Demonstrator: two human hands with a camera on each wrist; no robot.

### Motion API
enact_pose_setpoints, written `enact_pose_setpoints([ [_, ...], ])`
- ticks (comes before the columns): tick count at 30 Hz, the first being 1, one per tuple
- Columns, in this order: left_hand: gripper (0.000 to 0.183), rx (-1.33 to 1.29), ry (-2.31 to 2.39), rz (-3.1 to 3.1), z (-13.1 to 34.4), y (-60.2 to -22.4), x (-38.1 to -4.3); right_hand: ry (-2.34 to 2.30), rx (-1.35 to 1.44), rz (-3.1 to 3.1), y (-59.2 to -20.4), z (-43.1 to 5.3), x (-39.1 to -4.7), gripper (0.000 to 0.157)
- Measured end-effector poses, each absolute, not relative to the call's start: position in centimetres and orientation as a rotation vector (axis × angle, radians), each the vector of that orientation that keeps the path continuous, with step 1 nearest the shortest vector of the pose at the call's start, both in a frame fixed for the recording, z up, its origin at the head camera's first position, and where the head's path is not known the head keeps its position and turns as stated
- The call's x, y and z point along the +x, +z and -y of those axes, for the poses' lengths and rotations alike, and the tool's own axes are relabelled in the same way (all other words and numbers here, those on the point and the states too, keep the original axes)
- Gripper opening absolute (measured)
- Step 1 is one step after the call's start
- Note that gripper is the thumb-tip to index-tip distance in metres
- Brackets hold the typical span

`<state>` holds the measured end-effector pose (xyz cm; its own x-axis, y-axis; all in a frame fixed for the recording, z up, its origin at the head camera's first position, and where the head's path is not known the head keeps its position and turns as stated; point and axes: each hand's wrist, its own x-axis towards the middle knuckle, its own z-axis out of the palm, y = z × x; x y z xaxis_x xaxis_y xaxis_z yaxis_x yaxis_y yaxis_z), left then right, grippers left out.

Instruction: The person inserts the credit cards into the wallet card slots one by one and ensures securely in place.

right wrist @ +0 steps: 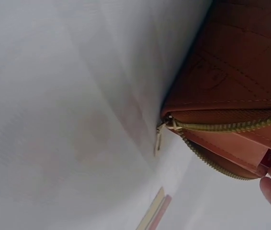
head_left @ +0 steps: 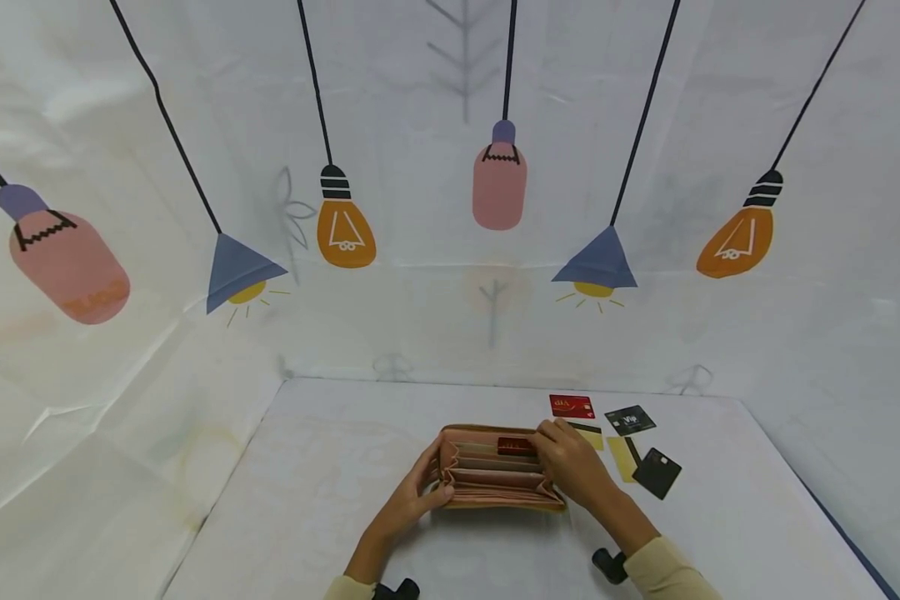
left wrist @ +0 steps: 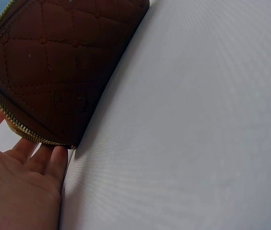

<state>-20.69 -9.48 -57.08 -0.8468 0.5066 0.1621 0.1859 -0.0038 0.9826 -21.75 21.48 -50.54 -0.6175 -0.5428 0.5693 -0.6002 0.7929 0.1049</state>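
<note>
A brown quilted zip wallet (head_left: 495, 502) stands unzipped on the white table, its pinkish pleated compartments spread apart. My left hand (head_left: 417, 492) grips its left end, thumb on the near side; in the left wrist view, fingers of that hand (left wrist: 23, 177) touch the gold zip edge. At the back right of the wallet, my right hand (head_left: 573, 462) pinches a dark red card (head_left: 516, 447) that sits partly inside a rear compartment. The right wrist view shows a sliver of the red card (right wrist: 268, 158) beside the fingertips; the rest is hidden.
Right of the wallet lie a red card (head_left: 572, 407), a black VIP card (head_left: 630, 420), a black chip card (head_left: 657, 473), and a yellow card (head_left: 621, 458) partly beneath it. Another yellow card (head_left: 591, 435) is partly covered by my right hand. A lamp-printed white sheet (head_left: 420, 325) hangs behind.
</note>
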Motion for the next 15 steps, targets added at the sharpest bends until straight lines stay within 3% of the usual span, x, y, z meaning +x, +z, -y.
enact_pose_setpoints([
  [15,0.08,0.689,1.935,-2.021,9.5,-56.98,-20.6,0.303,0.787,2.455,-51.41,-21.77,-21.14,0.043],
])
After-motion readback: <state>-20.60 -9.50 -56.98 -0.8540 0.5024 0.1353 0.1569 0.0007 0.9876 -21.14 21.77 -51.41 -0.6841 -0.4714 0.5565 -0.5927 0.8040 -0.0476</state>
